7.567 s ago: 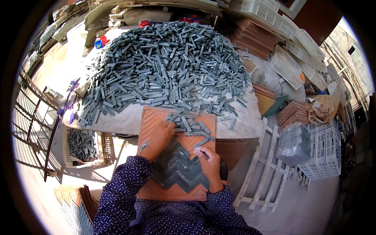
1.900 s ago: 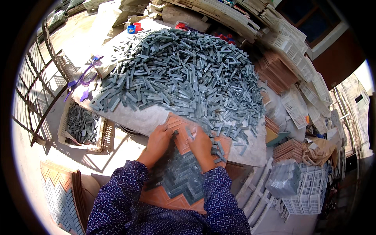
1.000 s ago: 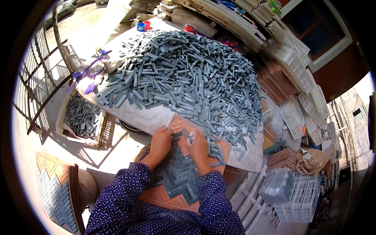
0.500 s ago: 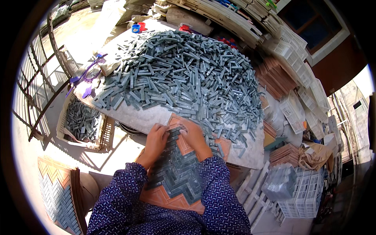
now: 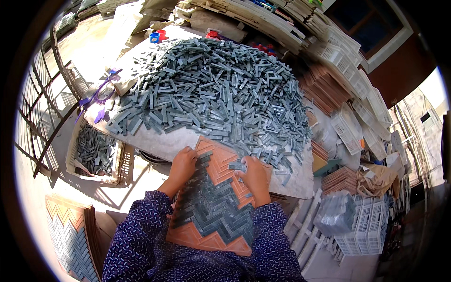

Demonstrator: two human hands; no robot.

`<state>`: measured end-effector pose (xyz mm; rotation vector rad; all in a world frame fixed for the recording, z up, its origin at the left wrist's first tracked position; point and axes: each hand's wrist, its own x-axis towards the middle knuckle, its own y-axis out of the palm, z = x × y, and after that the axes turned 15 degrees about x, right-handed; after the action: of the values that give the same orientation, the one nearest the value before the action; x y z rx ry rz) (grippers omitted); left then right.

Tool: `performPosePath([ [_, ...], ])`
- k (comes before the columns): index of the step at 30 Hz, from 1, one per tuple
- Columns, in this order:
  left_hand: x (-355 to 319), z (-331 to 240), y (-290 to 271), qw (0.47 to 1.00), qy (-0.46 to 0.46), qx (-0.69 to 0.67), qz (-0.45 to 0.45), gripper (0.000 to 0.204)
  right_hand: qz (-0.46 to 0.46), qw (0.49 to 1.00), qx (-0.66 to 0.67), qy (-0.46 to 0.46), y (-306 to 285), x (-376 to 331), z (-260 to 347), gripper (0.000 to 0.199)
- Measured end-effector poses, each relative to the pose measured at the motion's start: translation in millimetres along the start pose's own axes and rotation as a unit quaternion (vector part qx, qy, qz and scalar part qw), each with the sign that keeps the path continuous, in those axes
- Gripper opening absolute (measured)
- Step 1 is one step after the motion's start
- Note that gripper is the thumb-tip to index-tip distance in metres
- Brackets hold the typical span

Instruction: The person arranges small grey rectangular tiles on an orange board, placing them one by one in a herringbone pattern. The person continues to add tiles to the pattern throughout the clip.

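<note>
An orange-brown herringbone mould board lies in front of me, tilted against the table edge. Dark green-grey stone strips fill its middle in a zigzag, while orange grooves show bare at the upper right and along the bottom. My right hand is closed over the board's upper right part, gripping small stone strips between thumb and fingers; how many is unclear. At the board's upper left edge, my left hand has its fingers curled together beside the top strips. Anything within its fingertips is hidden.
A large heap of loose stone strips covers the pale table. A crate of strips stands at left, above a filled herringbone stack. Purple-handled tool, two small cups, stacked boards and white crates surround it.
My right hand has moved right, away from my left hand, and now shows stone strips in its grip. My left hand stays near the board's upper left edge. The view has shifted slightly.
</note>
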<state>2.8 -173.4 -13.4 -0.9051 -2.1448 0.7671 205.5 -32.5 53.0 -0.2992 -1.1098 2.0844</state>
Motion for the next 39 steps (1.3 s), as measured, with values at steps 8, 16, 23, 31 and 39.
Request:
performPosePath([
  [8, -5.8, -4.4, 2.7, 0.999, -0.016, -0.026, -0.02, 0.006, -0.045, 0.996, 0.053, 0.058, 8.1, -5.3, -30.5, 0.055],
  [16, -6.1, -2.2, 3.7, 0.999, -0.015, -0.015, -0.032, 0.007, 0.019, 0.933, 0.354, 0.055, 24.5, -3.5, -0.5, 0.046],
  [23, -6.6, -1.6, 5.6, 0.998, 0.001, -0.028, -0.051, 0.004, 0.128, 0.949, 0.281, 0.055, 64.3, 2.2, 27.0, 0.043],
  [31, -6.6, -3.6, 6.0, 0.999, -0.02, -0.026, -0.03, 0.009, 0.089, 0.985, 0.146, -0.016, 65.6, -3.4, 27.8, 0.041],
  [39, -13.8, -26.2, -11.0, 0.997, 0.065, 0.038, -0.036, 0.027, 0.007, 0.972, 0.231, 0.034, 59.2, -9.8, 20.1, 0.026],
])
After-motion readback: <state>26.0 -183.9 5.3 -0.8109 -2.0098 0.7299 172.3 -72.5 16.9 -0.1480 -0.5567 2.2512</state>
